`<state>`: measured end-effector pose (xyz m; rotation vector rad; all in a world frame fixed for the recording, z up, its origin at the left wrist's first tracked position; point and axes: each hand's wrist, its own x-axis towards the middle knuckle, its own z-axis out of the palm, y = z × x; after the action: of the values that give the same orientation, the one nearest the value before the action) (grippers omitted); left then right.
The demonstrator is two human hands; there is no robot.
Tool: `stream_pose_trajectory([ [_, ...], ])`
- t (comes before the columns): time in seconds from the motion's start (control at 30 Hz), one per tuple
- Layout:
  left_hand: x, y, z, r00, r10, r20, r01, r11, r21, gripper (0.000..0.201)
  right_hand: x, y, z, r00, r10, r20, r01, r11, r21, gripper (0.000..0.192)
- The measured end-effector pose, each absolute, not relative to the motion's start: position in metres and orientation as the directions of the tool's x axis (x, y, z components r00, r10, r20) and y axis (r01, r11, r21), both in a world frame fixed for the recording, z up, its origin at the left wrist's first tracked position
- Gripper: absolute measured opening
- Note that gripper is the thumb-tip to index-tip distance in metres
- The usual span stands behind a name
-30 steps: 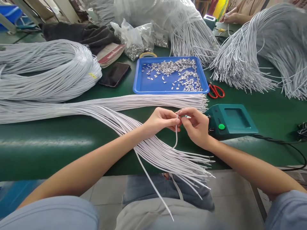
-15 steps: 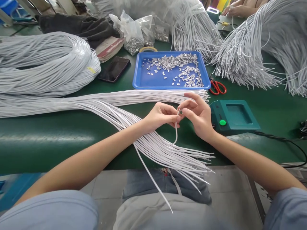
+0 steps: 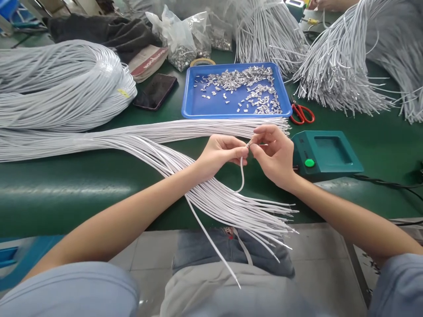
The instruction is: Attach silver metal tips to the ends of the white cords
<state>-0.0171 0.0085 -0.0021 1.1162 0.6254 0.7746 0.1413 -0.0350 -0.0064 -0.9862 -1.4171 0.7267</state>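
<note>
Since a second ago: right hand (image 3: 276, 156) lifted the small metal clip, now pinched onto the white cord (image 3: 242, 174) end; left hand (image 3: 220, 155) pinches cord, 9 o'clock of right.

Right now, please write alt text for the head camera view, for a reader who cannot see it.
Both hands, left hand and right hand, pinch the end of one white cord above a green table. Behind them lie loose cords, a blue tray of metal clips, and red scissors.

head-worn, facing down, close above table (image 3: 66, 189)
</note>
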Motion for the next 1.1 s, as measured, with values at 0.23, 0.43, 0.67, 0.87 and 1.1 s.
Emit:
stream_pose_trajectory([
  [0.23,-0.0194,0.0107,-0.0009,0.600,0.795,-0.094,-0.263,0.306,0.915,0.034,0.1455,-0.0334,-0.0097,0.082,0.868,0.489,0.187,0.469,-0.863,0.022],
  [0.43,-0.0198,0.0106,-0.0039,0.658,0.752,-0.039,-0.281,0.293,0.914,0.029,0.1438,-0.0359,-0.0102,-0.011,0.875,0.484,0.138,0.481,-0.866,0.022],
  [0.67,-0.0213,0.0103,-0.0029,0.713,0.700,-0.044,-0.236,0.299,0.925,0.028,0.1427,-0.0385,-0.0124,-0.065,0.874,0.482,0.168,0.485,-0.858,0.027],
  [0.87,-0.0226,0.0128,-0.0054,0.700,0.713,-0.048,-0.251,0.308,0.917,0.027,0.1424,-0.0393,-0.0082,-0.032,0.844,0.535,0.188,0.531,-0.827,0.025],
  [1.1,-0.0227,0.0121,-0.0049,0.705,0.707,-0.052,-0.257,0.323,0.911,0.029,0.1415,-0.0399,-0.0056,0.016,0.869,0.495,0.169,0.485,-0.858,0.013],
])
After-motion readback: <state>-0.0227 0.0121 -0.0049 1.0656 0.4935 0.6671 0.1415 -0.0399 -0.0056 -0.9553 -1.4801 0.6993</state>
